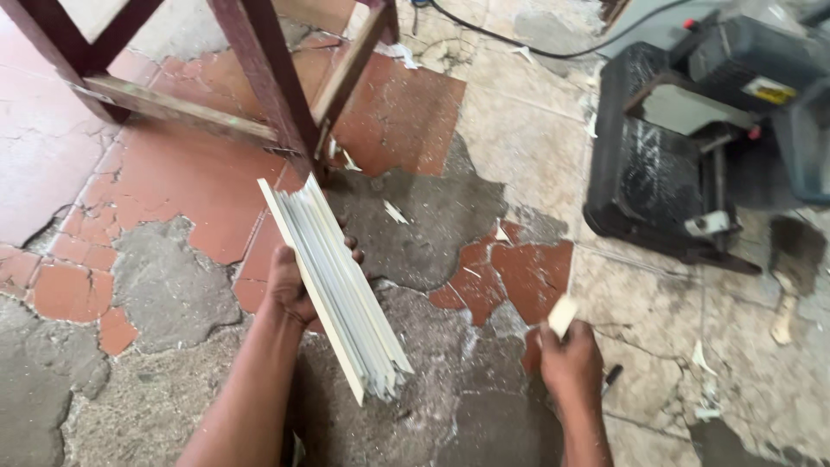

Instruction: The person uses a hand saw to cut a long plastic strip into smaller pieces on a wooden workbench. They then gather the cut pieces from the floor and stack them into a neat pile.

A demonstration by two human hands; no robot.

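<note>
My left hand grips a bundle of several thin pale strips from underneath, holding it slanted with the near end low toward me. Off to the right, my right hand is closed on a small pale block that sticks up above the fingers. The two hands are apart, with broken floor between them. A dark pen-like object lies on the floor beside my right hand.
A dark red wooden frame stands on the cracked red-tile and cement floor just beyond the strips. A black power machine sits at the right with a cable running behind it. A brush lies beside it.
</note>
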